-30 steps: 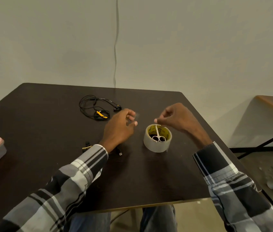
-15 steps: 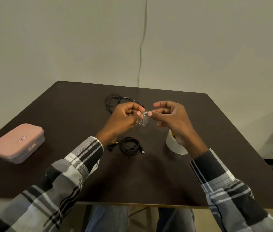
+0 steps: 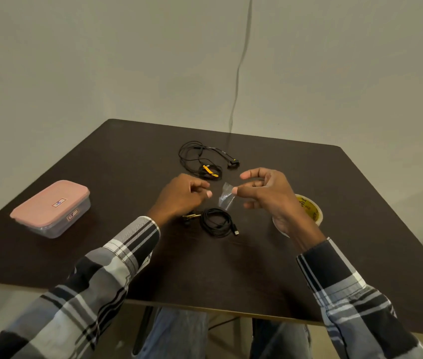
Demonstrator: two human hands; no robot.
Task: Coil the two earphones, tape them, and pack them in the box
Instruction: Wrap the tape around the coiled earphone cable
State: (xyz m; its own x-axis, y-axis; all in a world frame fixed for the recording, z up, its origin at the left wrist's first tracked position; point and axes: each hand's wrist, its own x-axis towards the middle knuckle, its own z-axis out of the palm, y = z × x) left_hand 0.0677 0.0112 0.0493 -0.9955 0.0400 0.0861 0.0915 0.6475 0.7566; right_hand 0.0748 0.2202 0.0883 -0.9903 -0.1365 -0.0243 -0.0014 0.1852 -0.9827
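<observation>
A coiled black earphone lies on the dark table below my hands. A second black earphone with a yellow tie lies loose farther back. My right hand pinches a small piece of clear tape that hangs from thumb and finger just above the coil. My left hand hovers beside it with curled fingers, holding nothing, a small gap away from the tape. The pink-lidded box sits closed at the left.
A roll of clear tape stands behind my right wrist, partly hidden. A thin cable runs down the wall behind the table. The table's near edge is close to my lap.
The view has shifted left and down. Both hands held the tape piece between them before; now my left hand has let go and only my right hand holds it.
</observation>
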